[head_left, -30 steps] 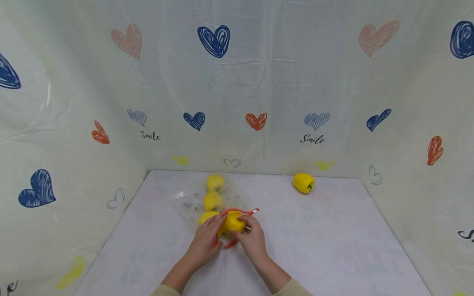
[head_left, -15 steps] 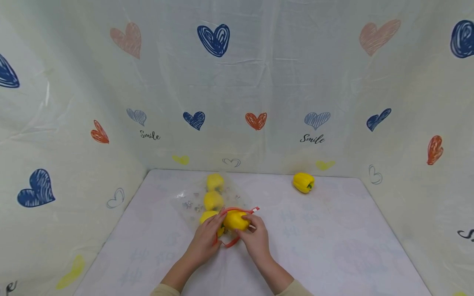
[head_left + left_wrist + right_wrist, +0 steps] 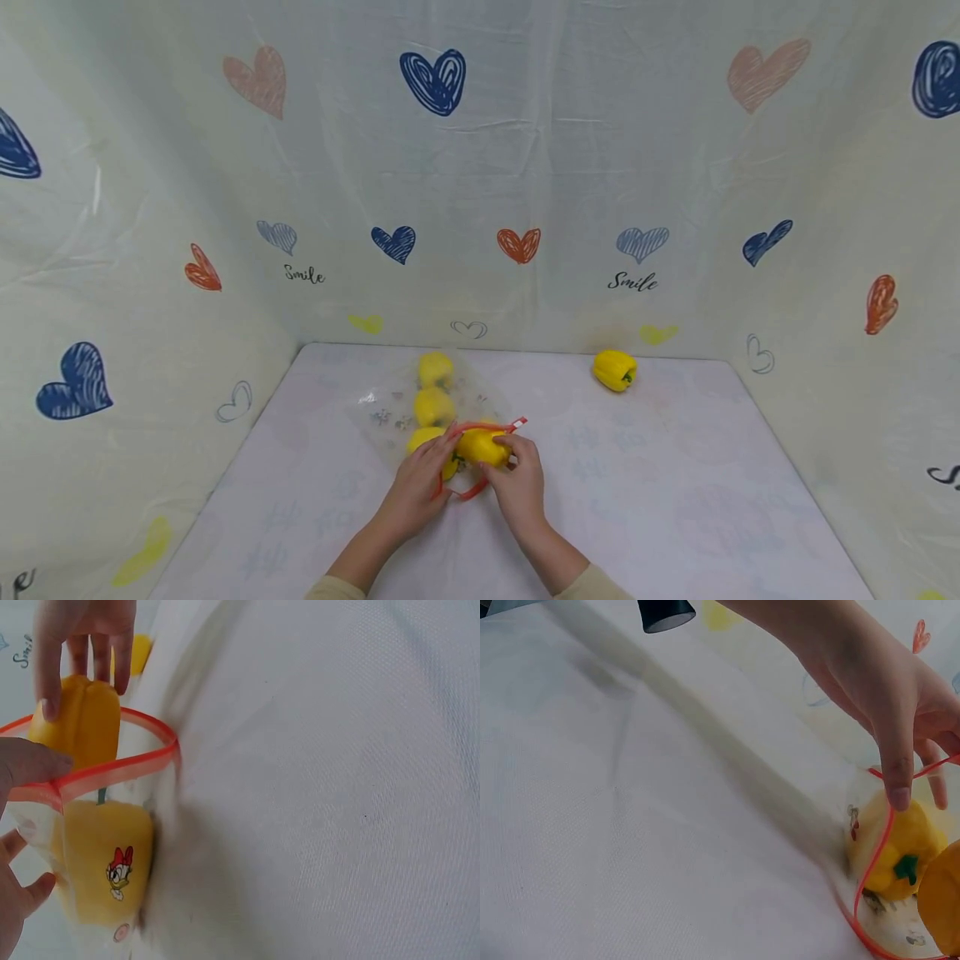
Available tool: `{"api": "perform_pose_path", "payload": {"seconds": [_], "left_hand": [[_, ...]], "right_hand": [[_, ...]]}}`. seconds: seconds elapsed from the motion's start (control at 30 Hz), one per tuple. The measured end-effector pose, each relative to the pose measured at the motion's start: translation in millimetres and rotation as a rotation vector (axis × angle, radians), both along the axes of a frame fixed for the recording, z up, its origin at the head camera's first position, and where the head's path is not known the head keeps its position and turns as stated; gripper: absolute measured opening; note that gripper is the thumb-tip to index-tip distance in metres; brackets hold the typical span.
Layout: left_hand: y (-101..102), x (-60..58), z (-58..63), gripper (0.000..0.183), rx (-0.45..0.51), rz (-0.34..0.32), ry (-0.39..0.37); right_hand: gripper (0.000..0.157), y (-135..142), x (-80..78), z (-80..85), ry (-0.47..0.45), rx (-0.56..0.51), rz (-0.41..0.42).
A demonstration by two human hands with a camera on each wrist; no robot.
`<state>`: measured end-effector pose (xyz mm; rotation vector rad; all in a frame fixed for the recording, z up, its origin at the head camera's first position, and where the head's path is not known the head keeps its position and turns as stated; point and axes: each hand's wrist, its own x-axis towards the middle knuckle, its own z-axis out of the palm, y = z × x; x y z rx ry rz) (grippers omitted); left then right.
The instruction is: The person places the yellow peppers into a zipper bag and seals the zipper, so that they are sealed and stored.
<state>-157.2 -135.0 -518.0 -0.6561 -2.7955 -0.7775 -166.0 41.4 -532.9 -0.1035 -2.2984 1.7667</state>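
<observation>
A clear zip bag (image 3: 386, 417) with a red edge strip (image 3: 112, 771) and cartoon prints lies with its mouth held open. Several yellow bell peppers are inside it; one pepper (image 3: 105, 859) with a green stem is just below the mouth. My left hand (image 3: 415, 483) pinches the red edge, thumb on the strip and fingers outside the film. A yellow bell pepper (image 3: 483, 447) sits at the mouth, partly within the red loop, gripped at its near end by my right hand (image 3: 520, 482). In the right wrist view only the left hand (image 3: 877, 694) shows.
Another yellow bell pepper (image 3: 615, 371) lies alone at the back right of the white table (image 3: 660, 500). Behind and at both sides hangs a heart-printed curtain (image 3: 465, 167). A black cylinder (image 3: 666, 613) shows near the left forearm in the right wrist view.
My right hand has shifted slightly right with the pepper, which has turned a little at the bag's mouth. The left hand has kept its place on the red edge.
</observation>
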Motion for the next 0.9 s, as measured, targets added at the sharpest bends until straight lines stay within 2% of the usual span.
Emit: {"api": "perform_pose_path", "payload": {"seconds": [0.33,0.57,0.67,0.9], "left_hand": [[3,0.1,-2.0,0.075,-0.024,-0.013,0.028],[4,0.2,-1.1,0.075,-0.043,-0.013,0.029],[4,0.3,-0.5,0.075,-0.047,-0.01,0.032],[4,1.4,1.8,0.076,-0.037,-0.004,0.015]], "right_hand": [[0.036,-3,-7.1,-9.8,-0.002,0.058,-0.033],[0.037,-1,-7.5,-16.3,0.039,0.095,-0.027],[0.036,1,-6.7,-18.6,0.052,0.079,-0.01],[0.039,3,-6.5,-24.7,0.021,0.014,-0.003]]}}
